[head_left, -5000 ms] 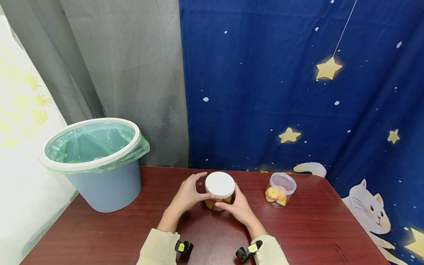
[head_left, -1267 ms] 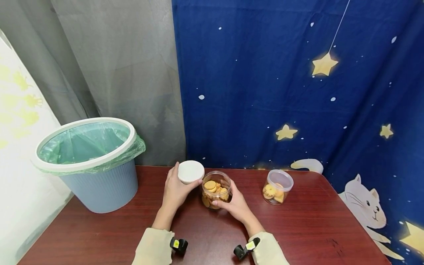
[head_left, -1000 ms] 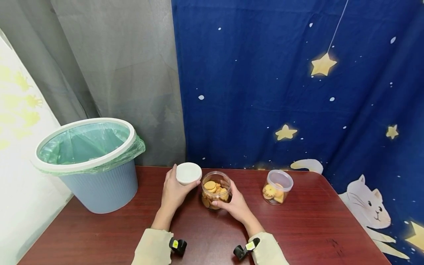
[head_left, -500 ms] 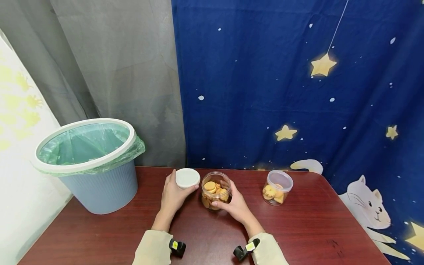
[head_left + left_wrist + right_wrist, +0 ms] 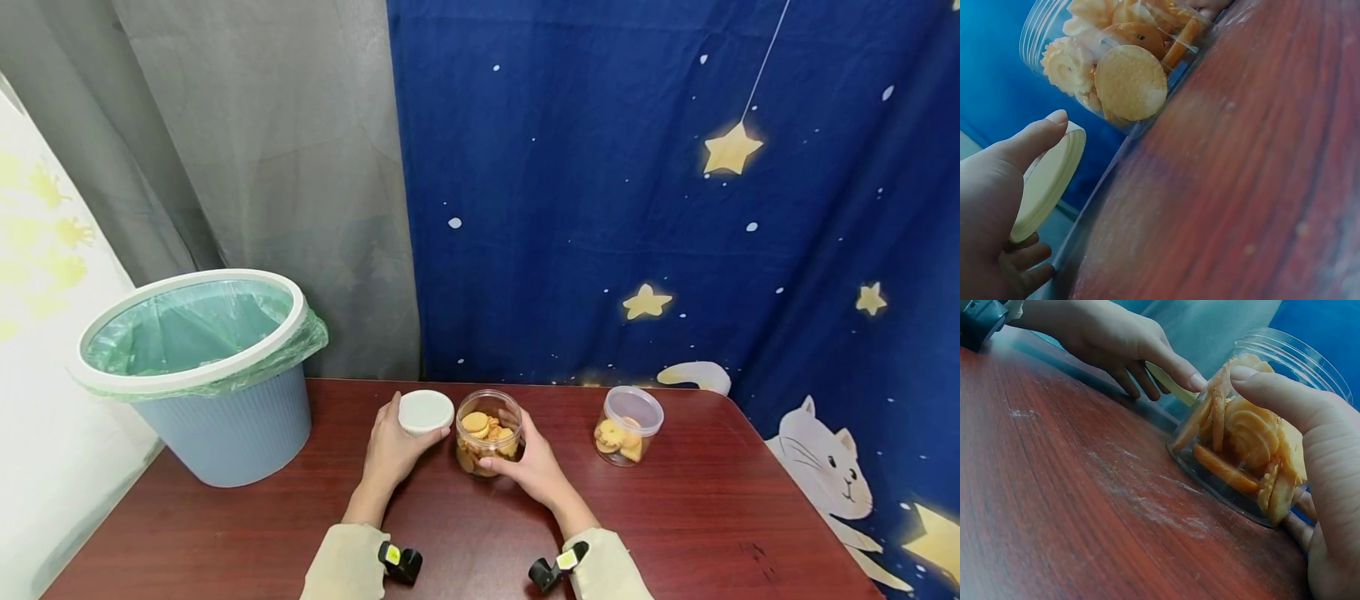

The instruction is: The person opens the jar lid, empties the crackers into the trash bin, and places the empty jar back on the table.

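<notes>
White lid [image 5: 426, 411] — beside cookie jar [image 5: 483, 442]

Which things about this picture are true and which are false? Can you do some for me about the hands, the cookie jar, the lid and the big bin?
1. The right hand holds the open jar. True.
2. The open jar has nothing in it. False: there are cookies inside.
3. The left hand holds the white lid. True.
4. The white lid is on the open jar. False: it is off, beside the jar.
5. A green bag lines the bin. True.
6. The bin is bright red. False: its outside is blue, with a white rim.
</notes>
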Demonstrator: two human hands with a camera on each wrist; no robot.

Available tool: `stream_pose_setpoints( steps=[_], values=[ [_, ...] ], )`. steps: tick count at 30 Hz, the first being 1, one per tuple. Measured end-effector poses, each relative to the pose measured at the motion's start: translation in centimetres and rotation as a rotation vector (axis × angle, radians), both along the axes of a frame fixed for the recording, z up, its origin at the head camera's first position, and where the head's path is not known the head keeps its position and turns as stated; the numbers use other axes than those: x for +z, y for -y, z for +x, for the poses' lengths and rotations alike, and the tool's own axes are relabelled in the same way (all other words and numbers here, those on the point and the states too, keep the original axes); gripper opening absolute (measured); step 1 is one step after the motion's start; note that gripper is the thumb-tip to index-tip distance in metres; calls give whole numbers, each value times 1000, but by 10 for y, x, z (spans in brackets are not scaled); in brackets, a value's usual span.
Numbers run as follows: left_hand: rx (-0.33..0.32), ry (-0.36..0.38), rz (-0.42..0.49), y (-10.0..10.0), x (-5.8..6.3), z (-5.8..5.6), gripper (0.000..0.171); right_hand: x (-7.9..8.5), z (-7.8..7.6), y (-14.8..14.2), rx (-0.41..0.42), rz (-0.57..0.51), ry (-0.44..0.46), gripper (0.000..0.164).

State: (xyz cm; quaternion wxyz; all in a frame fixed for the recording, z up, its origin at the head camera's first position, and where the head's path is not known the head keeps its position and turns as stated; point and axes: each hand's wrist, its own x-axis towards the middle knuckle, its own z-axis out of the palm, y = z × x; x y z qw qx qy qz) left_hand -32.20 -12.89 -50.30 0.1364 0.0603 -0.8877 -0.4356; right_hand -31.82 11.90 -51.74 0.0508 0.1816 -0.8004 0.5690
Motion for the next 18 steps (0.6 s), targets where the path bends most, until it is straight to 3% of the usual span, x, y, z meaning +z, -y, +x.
stream_pose_setpoints(
  steps=[7,15,18],
  values=[
    [-26,37,5,0,-4,0,116,4,3,2,-5,4,1,96],
    [-27,39,-10,0,-7,-1,116,34,22,3,42,-1,21,95],
    [-29,29,-21,1,-8,-2,116,35,22,3,47,4,23,96]
  ],
)
